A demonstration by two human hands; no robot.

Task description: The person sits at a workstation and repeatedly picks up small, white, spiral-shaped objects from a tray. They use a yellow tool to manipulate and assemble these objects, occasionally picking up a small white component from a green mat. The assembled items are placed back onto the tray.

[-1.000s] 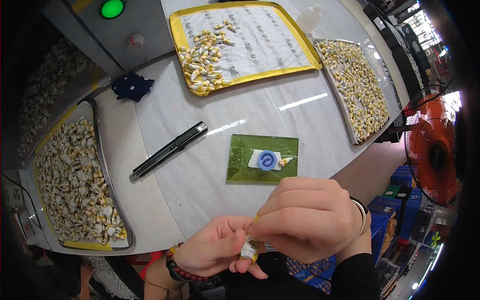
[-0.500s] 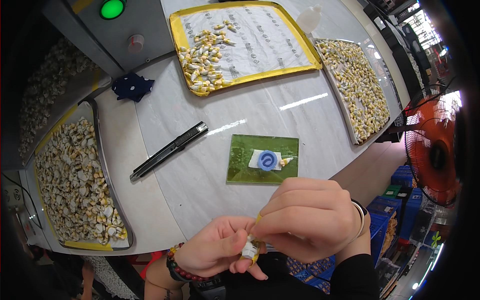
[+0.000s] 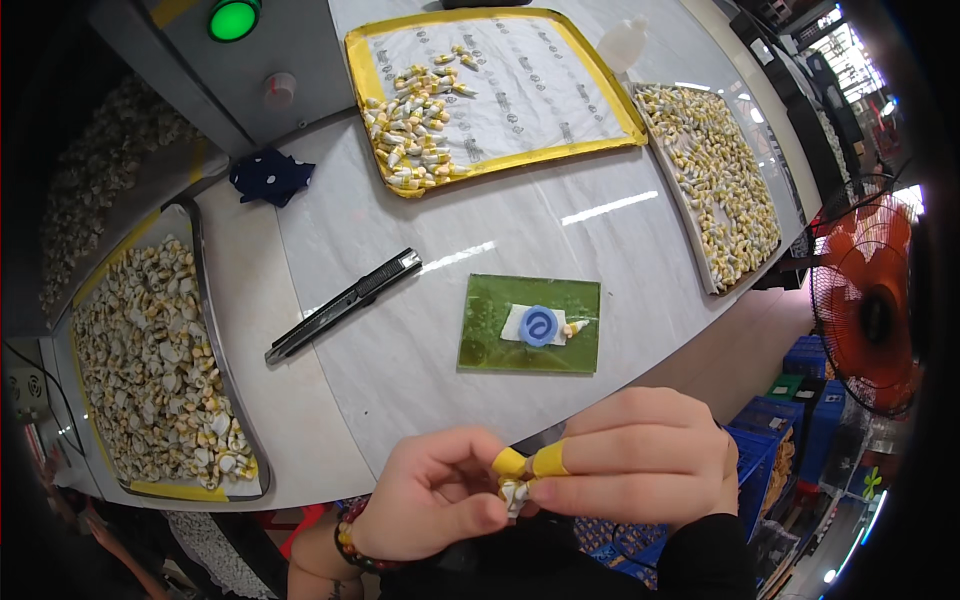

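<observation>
Above the lower table edge, my left hand point(image 3: 430, 495) and my right hand point(image 3: 645, 460) meet, fingertips pinched together. Between them is a small white piece point(image 3: 514, 496), mostly covered by my fingers. Yellow wraps cover one or more fingertips of each hand. Beyond them on the table lies a green rectangular plate point(image 3: 485, 350). It bears a white patch with a round blue disc point(image 3: 538, 326), and beside the disc a small white-and-yellow piece point(image 3: 577, 327). A black utility knife point(image 3: 345, 305) rests diagonally to the left, touched by neither hand.
A yellow-rimmed tray point(image 3: 540, 160) at the back holds small white-and-yellow pieces. Fuller trays stand at the left point(image 3: 205, 330) and right point(image 3: 655, 165). A dark blue dotted cloth point(image 3: 272, 177), a white bottle point(image 3: 623, 45) and an orange fan point(image 3: 875, 310) are around the table.
My right hand has lowered and turned, now stretched sideways toward the left hand. The small piece has turned between my fingers, and the yellow fingertip wraps show more. The view has shifted slightly.
</observation>
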